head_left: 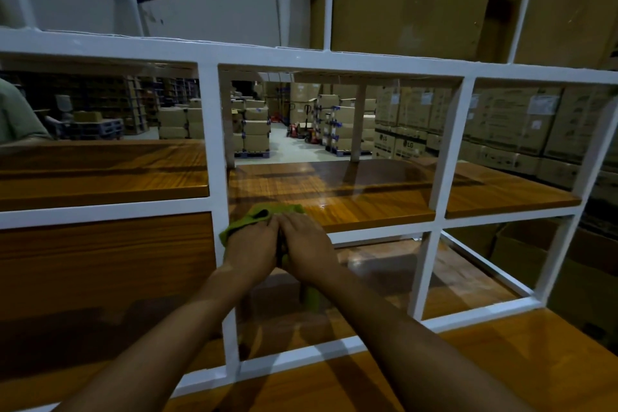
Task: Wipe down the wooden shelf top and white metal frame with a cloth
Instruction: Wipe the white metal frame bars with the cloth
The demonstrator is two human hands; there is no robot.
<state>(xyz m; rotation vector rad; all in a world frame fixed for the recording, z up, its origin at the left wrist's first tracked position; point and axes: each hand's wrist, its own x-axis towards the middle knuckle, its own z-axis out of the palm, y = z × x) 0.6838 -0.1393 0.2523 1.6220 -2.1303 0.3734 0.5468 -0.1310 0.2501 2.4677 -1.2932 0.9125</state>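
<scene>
A green cloth lies at the front edge of the middle wooden shelf board, beside a white upright of the metal frame. My left hand and my right hand sit side by side on the cloth, fingers curled over it, the two hands touching. Part of the cloth hangs down below my right wrist. The horizontal white bar under the board's front edge is mostly hidden by my hands.
Glossy wooden boards fill the other bays: left, right and a lower level. Stacked cardboard boxes and pallets stand beyond the frame. A person's green sleeve shows at the far left.
</scene>
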